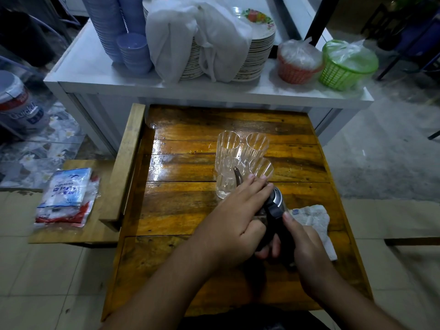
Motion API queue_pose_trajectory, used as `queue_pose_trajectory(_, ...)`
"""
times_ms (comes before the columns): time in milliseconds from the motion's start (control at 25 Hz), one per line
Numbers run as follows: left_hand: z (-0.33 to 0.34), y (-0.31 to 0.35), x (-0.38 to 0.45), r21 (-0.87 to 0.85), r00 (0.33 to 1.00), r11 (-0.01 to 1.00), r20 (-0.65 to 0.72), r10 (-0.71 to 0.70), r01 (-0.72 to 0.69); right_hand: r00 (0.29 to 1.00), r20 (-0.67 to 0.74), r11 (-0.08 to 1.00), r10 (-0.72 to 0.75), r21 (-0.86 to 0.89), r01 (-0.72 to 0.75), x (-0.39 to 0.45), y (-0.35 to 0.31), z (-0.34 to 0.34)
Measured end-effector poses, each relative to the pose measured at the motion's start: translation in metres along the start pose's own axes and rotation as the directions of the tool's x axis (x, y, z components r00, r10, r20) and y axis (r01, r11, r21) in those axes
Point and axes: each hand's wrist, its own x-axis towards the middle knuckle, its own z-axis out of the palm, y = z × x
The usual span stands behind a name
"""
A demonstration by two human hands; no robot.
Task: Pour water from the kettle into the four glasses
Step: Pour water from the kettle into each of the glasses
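Note:
Several clear ribbed glasses stand grouped on the wooden table (pixel 181 210): two at the back (pixel 228 145) (pixel 257 145), two in front (pixel 227 179) (pixel 260 169). A steel kettle (pixel 276 202) with a black handle is tilted forward, its thin spout (pixel 237 173) over the near-left glass, which holds a little water at the bottom. My right hand (pixel 307 244) grips the black handle from behind. My left hand (pixel 235 215) lies flat on the kettle's lid and body, hiding most of it.
A crumpled white cloth (pixel 314 222) lies on the table right of the kettle. Behind the table stands a white counter (pixel 100 75) with stacked plates, blue bowls, an orange and a green basket. A plastic bag (pixel 66 196) lies on a stool at the left.

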Motion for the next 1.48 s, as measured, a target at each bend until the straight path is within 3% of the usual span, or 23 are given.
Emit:
queue_pose_trajectory(520,-0.037,0.028,0.021,-0.018,0.960,0.978,-0.194,0.201,-0.208,0.988,-0.039,0.988,-0.151,0.022,0.152,0.006,-0.050,0.003)
queue_pose_trajectory(720,-0.055,0.022,0.040,-0.040,0.967,0.982,-0.183,0.177,-0.187,0.996,-0.023,0.996,-0.091,0.000,0.091,0.016,-0.083,0.006)
queue_pose_trajectory(1040,-0.103,0.006,0.080,-0.134,0.998,0.990,0.040,0.047,-0.041,0.993,-0.012,0.983,0.119,-0.138,-0.120,0.043,-0.124,0.004)
queue_pose_trajectory(1280,-0.135,-0.004,0.122,-0.240,0.959,0.969,0.283,0.011,0.060,0.979,-0.012,0.954,0.204,-0.224,-0.201,0.057,-0.144,0.006)
queue_pose_trajectory(1480,-0.142,-0.012,0.140,-0.265,0.938,0.961,0.347,0.014,0.084,0.969,-0.009,0.933,0.248,-0.266,-0.241,0.064,-0.157,0.007)
